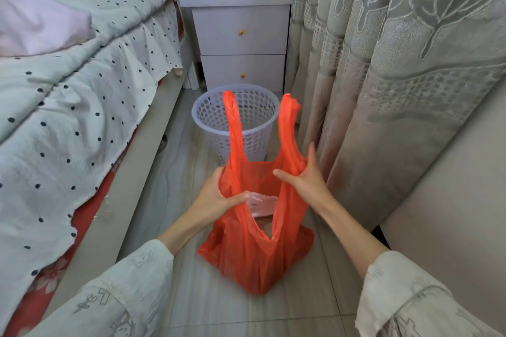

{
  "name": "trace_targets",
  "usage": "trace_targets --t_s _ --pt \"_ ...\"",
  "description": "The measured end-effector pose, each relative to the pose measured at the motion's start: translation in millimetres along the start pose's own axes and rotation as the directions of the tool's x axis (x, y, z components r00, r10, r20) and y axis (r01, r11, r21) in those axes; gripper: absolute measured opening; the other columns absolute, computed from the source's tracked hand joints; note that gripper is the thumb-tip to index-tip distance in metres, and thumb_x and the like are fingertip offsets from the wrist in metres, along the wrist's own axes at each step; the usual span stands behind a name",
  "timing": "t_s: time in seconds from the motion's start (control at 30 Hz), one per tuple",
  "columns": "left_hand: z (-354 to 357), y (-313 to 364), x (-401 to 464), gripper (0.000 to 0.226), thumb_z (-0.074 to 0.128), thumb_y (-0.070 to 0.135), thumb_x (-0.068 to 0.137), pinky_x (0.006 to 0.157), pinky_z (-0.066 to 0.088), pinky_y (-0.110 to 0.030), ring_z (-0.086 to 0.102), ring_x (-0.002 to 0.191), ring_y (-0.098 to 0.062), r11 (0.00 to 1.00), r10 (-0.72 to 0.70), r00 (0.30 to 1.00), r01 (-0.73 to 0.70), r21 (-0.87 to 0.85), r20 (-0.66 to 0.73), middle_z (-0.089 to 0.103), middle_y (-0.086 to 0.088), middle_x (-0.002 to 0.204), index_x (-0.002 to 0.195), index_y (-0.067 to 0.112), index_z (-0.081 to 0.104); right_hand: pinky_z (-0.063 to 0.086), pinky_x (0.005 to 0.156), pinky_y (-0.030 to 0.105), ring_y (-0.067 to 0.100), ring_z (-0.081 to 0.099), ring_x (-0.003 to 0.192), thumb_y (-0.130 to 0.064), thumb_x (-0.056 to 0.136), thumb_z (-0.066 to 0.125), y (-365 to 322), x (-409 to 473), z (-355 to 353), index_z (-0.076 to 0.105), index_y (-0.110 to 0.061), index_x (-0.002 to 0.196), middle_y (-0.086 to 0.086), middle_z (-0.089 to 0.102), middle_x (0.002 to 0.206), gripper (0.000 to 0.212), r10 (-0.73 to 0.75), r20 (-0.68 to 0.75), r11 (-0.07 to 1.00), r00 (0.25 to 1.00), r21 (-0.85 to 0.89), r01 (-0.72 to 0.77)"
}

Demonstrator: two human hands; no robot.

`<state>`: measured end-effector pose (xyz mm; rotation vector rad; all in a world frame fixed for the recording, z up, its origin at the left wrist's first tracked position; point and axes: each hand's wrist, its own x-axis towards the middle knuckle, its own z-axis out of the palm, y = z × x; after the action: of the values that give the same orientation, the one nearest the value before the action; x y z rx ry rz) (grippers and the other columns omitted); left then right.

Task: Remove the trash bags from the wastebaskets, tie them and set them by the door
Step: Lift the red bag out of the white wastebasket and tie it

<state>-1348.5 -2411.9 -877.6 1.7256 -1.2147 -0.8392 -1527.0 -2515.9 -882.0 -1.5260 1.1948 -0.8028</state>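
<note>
An orange plastic trash bag (254,252) rests on the tiled floor in front of me, out of the basket. Its two long handles stick straight up. My left hand (216,194) pinches the bag's left rim and my right hand (306,180) grips the right rim, holding the mouth apart. Pale crumpled rubbish shows inside the bag. Behind it stands a lavender perforated wastebasket (213,115), upright and with no liner.
A bed with a dotted quilt (68,96) runs along the left. A white two-drawer nightstand (241,35) stands behind the basket. Grey patterned curtains (383,63) hang on the right, beside a beige wall. The floor strip between bed and curtain is narrow.
</note>
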Motion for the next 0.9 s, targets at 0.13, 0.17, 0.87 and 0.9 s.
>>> trace_targets --t_s 0.13,0.17,0.87,0.9 --pt "7.4 7.4 -2.5 0.016 0.056 0.022 0.089 0.085 0.046 -0.024 0.059 0.089 -0.014 0.996 0.089 0.991 -0.086 0.035 -0.100 0.061 -0.003 0.095 0.102 0.013 0.060 0.047 0.080 0.037 0.021 0.057 0.080 -0.038 0.072 0.065 1.9 10.1 18.3 0.067 -0.027 0.072 0.003 0.059 0.076 0.011 -0.099 -0.040 0.970 0.994 -0.227 0.088" --pt "7.9 11.8 -3.6 0.012 0.049 0.019 0.092 0.072 0.047 -0.021 0.059 0.078 -0.010 0.997 0.065 0.989 -0.070 -0.035 -0.130 0.061 0.000 0.083 0.092 0.014 0.060 0.045 0.074 0.037 0.023 0.054 0.075 -0.038 0.077 0.059 4.1 12.7 19.9 0.059 -0.027 0.059 0.004 0.053 0.070 0.022 -0.122 -0.070 0.965 0.990 -0.242 0.102" --pt "23.5 -7.7 10.0 0.023 0.037 0.000 0.093 0.029 0.024 -0.011 0.030 0.025 0.000 0.914 -0.297 0.953 0.301 -0.270 0.057 0.037 -0.002 0.055 0.076 0.011 0.048 0.023 0.029 0.011 -0.001 0.023 0.024 -0.013 0.101 0.029 3.5 -19.9 21.0 0.041 -0.015 0.075 -0.001 0.021 0.058 0.028 0.339 0.239 0.833 0.910 0.373 -0.409" --pt "24.5 -6.7 9.7 0.024 0.035 0.006 0.096 0.030 0.025 -0.011 0.031 0.026 0.000 0.899 -0.297 0.952 0.304 -0.315 0.070 0.039 -0.003 0.055 0.077 0.011 0.049 0.023 0.029 0.010 -0.001 0.023 0.024 -0.014 0.101 0.026 2.9 -21.6 21.2 0.042 -0.014 0.076 0.000 0.021 0.057 0.030 0.342 0.259 0.838 0.903 0.351 -0.418"
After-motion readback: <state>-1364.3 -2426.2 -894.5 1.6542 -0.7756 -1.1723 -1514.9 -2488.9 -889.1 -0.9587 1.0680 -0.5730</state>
